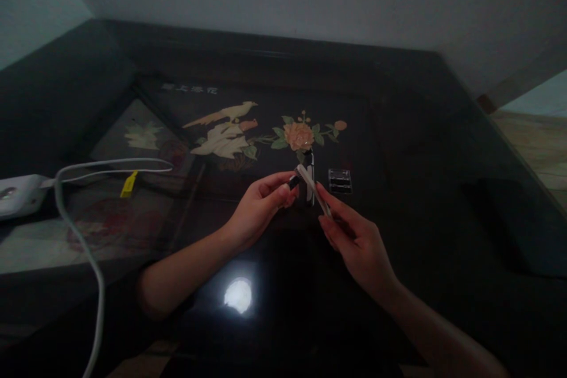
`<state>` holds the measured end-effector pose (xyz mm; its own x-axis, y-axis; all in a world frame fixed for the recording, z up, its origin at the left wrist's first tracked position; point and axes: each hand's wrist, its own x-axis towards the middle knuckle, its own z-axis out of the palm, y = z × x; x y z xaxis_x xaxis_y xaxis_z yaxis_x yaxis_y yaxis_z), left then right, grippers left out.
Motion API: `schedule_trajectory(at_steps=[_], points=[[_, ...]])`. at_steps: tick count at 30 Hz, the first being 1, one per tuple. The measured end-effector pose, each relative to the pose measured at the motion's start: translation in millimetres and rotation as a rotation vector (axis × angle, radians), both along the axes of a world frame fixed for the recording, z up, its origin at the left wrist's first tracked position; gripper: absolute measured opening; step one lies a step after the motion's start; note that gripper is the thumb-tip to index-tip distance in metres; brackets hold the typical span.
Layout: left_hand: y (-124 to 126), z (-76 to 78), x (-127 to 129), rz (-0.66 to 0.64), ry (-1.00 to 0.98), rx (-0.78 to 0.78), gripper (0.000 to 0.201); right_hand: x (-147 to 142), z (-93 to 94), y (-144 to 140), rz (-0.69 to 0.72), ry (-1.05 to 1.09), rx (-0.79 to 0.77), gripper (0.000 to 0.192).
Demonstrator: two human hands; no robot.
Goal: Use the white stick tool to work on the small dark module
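Holding: both hands meet above the middle of a dark glossy worktop (443,147), each gripping one end of a small assembly.
Left hand (259,207): fingers pressed together, pinching a small dark piece (293,182) at its fingertips; it sits at 9 o'clock of the strip.
Right hand (354,239): thumb and fingers pinching the lower end of a thin white strip (312,186); it lies at 5 o'clock of the strip.
White strip: tilted, upper end at 10 o'clock touching the dark piece, lower end at 4 o'clock inside the right hand's grip; held off the worktop.
Dark upright object (309,160): just behind the strip at 12 o'clock; what it is cannot be told in the dim light.
Small clear ridged case (339,180): on the worktop at 3 o'clock of the strip, near but apart.
Inlay: a bird and flower picture (230,130) at 11 o'clock.
White cable (84,248): loops at 9 o'clock from a white box (18,194), with a yellow tag (129,184).
Glare: a bright light reflection (238,295) at 6 o'clock between the forearms.
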<state>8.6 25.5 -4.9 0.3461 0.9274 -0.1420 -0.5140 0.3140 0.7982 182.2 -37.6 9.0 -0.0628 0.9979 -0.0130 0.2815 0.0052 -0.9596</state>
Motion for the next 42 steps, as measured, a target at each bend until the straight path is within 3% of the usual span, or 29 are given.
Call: schedule_trajectory(at_steps=[16,32,37,42], points=[[1.2,0.1,-0.1,0.004,0.029,0.021,0.044,-4.9,1.0,-6.6,0.135,0.037,0.075,0.043],[0.3,-2.2,-1.8,0.003,0.003,0.015,0.044,0.3,-2.4,1.2,0.022,-0.012,0.047,0.042],[1.1,-0.5,-1.2,-0.015,0.026,0.016,0.049,-1.9,0.3,-2.9,0.061,0.012,0.033,0.042],[1.7,-2.2,-0.5,0.009,0.024,0.009,0.039,-4.4,1.5,-8.0,0.122,0.057,0.003,0.042]])
